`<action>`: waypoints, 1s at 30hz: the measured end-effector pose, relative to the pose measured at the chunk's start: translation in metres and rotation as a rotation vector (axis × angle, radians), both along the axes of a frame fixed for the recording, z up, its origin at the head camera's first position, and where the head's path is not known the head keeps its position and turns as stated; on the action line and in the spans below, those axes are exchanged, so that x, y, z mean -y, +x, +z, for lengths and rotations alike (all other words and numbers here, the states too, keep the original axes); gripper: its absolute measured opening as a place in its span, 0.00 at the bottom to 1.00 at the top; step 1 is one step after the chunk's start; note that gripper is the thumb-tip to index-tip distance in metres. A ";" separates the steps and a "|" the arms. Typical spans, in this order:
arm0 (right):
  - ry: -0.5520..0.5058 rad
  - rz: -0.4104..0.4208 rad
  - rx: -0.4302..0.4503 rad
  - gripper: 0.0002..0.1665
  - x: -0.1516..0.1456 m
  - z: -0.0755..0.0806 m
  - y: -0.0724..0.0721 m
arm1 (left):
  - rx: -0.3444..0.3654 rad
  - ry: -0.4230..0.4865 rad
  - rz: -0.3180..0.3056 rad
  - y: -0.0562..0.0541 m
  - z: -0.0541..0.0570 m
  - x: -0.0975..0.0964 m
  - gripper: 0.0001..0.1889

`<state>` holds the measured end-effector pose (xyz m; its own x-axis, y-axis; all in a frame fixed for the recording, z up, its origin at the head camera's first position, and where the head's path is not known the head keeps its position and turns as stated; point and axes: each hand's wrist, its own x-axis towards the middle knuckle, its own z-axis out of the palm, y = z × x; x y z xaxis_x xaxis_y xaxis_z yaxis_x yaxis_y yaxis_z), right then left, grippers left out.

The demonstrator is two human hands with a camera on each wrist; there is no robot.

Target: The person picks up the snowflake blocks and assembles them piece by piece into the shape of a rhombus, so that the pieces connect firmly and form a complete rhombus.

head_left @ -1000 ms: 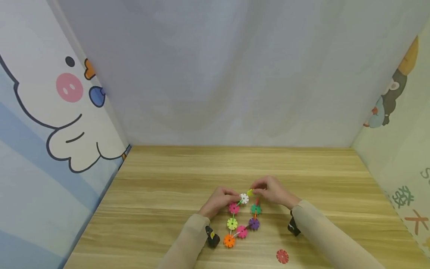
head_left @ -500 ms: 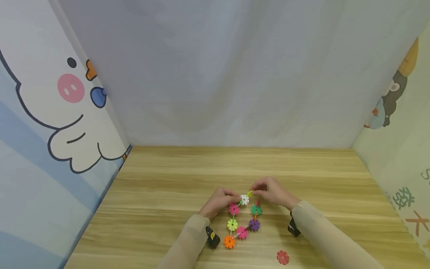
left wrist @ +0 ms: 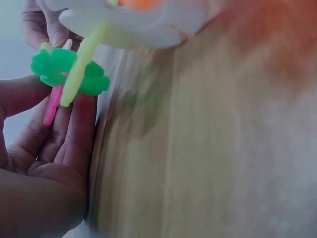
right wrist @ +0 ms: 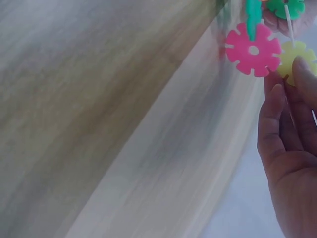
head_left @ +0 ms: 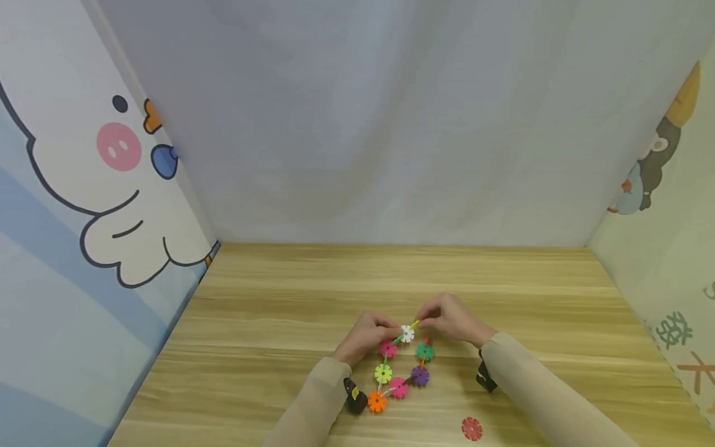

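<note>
A chain of notched plastic snowflake discs hangs between my hands. My left hand pinches a green disc, which links a white disc and a pink disc. Between thumb and fingers of my right hand is a yellow disc, touching the white disc. From the pink one the chain runs down through a yellow-green disc to an orange disc. It bends back up through a purple disc and a teal disc. A reddish-pink end disc sits just below my right fingers.
A loose red disc lies on the wooden table near its front, right of the chain. A pale curtain closes off the back, and printed cartoon panels stand at both sides.
The yellow disc has turned more edge-on against the white disc. The lower part of the chain has swung slightly left. Both hands stay nearly in place.
</note>
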<state>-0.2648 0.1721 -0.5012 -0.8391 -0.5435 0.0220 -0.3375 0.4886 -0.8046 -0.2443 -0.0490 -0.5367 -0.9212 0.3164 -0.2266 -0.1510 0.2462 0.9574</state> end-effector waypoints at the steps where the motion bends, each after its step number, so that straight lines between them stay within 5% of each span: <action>1: 0.002 0.002 -0.002 0.02 0.000 0.000 0.000 | 0.001 0.000 0.006 0.000 0.000 0.000 0.06; 17: 0.027 0.045 0.030 0.02 0.002 0.001 -0.006 | 0.009 0.018 0.071 0.001 -0.003 -0.003 0.06; 30: 0.018 0.047 0.022 0.03 0.002 -0.001 -0.004 | 0.015 0.033 0.036 0.000 -0.003 -0.002 0.08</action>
